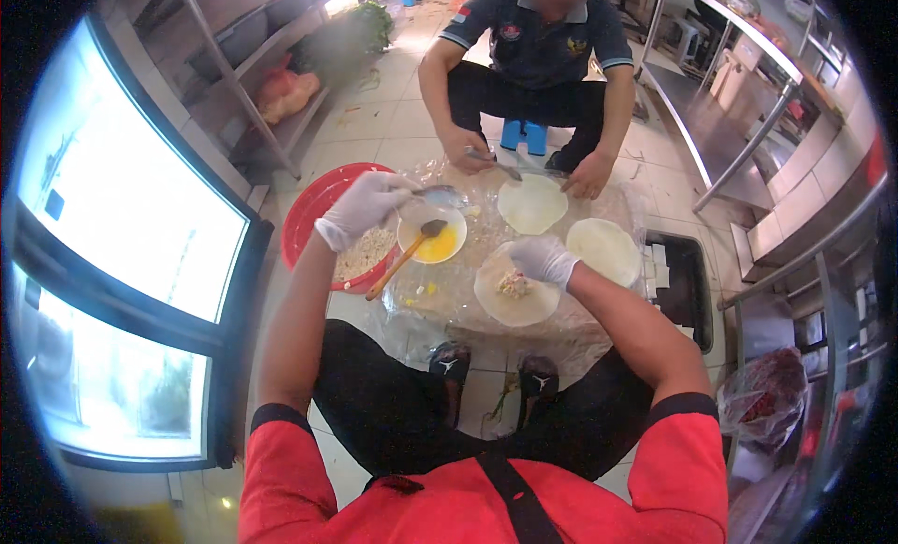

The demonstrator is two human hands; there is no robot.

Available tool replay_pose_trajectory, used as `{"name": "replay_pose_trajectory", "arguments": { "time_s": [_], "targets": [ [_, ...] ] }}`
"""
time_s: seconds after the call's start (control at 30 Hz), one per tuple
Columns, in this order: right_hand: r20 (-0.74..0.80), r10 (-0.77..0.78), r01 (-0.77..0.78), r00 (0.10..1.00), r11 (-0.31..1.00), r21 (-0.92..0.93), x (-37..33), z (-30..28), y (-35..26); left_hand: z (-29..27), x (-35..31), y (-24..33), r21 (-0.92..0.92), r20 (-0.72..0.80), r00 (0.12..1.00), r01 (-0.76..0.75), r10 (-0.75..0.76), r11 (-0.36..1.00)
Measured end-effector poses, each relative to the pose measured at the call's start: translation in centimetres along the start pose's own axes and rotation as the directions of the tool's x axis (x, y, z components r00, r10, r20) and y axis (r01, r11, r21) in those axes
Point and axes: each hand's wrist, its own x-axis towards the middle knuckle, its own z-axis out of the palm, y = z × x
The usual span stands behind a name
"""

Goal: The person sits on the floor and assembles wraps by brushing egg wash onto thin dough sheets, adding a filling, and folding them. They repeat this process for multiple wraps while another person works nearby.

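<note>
My left hand (367, 207), in a white glove, is closed around the handle of a metal spoon (443, 197) above the far rim of a white bowl (404, 228). Beaten egg (436, 248) lies in the bowl, where a brush with a wooden handle (397, 269) leans on the rim. Close by on the left, a red basin (301, 210) holds a pale crumbly filling (359, 266). My gloved right hand (546, 261) has its fingers bent against the far right edge of a round dough wrapper (516, 305). A small heap of filling (513, 283) sits on that wrapper; the fingertips are partly hidden.
Two more wrappers (533, 205) (604, 252) lie on the low plastic-covered table (421, 310). Opposite, a person (547, 67) holds a utensil (496, 162) near the far wrapper. A black crate (690, 291) stands right; metal shelving (739, 160) is beyond it.
</note>
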Motion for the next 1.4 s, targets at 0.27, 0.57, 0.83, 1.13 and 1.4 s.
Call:
{"name": "replay_pose_trajectory", "arguments": {
  "time_s": [0.27,0.57,0.83,1.13,1.4],
  "targets": [
    [-0.062,-0.060,0.080,0.996,0.910,0.406,-4.6,-9.6,2.1,-8.5,-3.8,-7.4,-0.095,-0.280,0.957,0.045,-0.071,0.994],
    [0.161,0.126,-0.199,0.979,0.762,0.616,-10.6,-9.5,3.3,-9.3,-5.4,-25.0,-0.038,-0.370,0.836,0.422,-0.405,0.906],
    [0.272,0.085,-0.235,0.959,0.776,0.586,-6.0,-7.7,3.5,-10.6,-9.4,-43.0,0.636,-0.433,0.809,0.586,-0.396,0.502],
    [0.385,0.157,-0.370,0.910,0.728,0.577,-5.1,-7.2,3.6,-5.4,-1.3,-37.6,0.579,-0.358,0.728,0.665,-0.585,0.472],
    [0.460,0.034,-0.283,0.887,0.828,0.485,-1.7,-7.5,2.6,-3.3,-2.0,-44.3,0.683,-0.015,0.794,0.451,-0.607,0.574]
  ]
}}
